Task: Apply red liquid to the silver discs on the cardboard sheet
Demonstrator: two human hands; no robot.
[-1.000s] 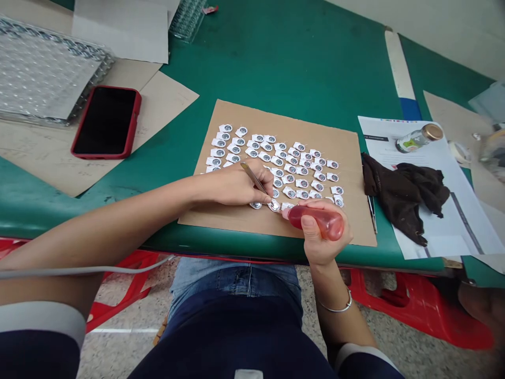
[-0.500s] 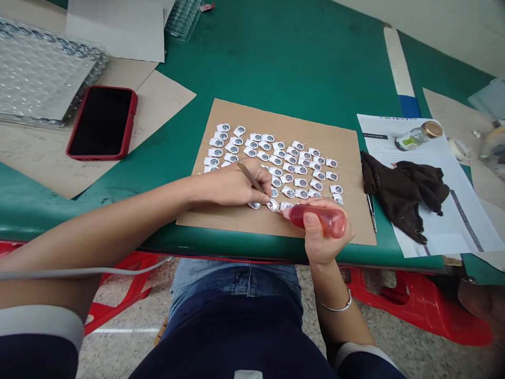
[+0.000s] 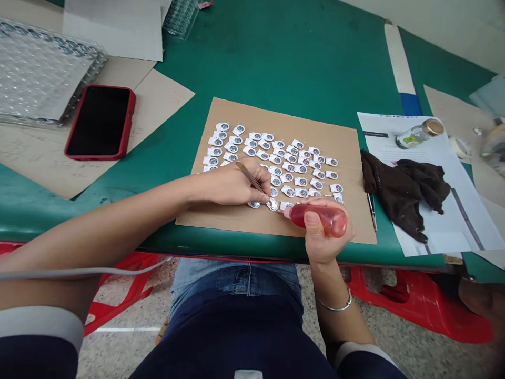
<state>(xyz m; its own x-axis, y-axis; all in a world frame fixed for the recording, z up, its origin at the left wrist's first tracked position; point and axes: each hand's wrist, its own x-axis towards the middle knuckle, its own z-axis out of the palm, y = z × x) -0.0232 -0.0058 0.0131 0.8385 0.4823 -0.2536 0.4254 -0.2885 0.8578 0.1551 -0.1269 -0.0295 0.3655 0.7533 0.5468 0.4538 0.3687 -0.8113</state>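
Observation:
In the head view, my left hand point(image 3: 236, 184) is closed around a pair of metal tweezers point(image 3: 251, 177), its side resting on the brown cardboard sheet point(image 3: 236, 218). By the fingertips lies a small round piece point(image 3: 272, 204) with a dark printed design. My right hand point(image 3: 325, 231) grips a squeeze bottle point(image 3: 319, 218) of red liquid, tilted almost flat, with its nozzle pointing left at that piece. Whether the nozzle tip touches it I cannot tell. Rows of similar round pieces on white paper tabs point(image 3: 275, 159) cover the cardboard, partly hidden by my left hand.
On the left are a red-cased phone point(image 3: 100, 122) and clear plastic trays point(image 3: 43, 73). To the right, a dark brown cloth point(image 3: 402, 184) and a small glass jar point(image 3: 418, 133) lie on a printed sheet point(image 3: 465, 184). Part of some metal tool point(image 3: 371, 210) shows beside the cloth.
Both hands hold almost the same pose, with tweezers and bottle still at the same round piece. The whole view has shifted very slightly.

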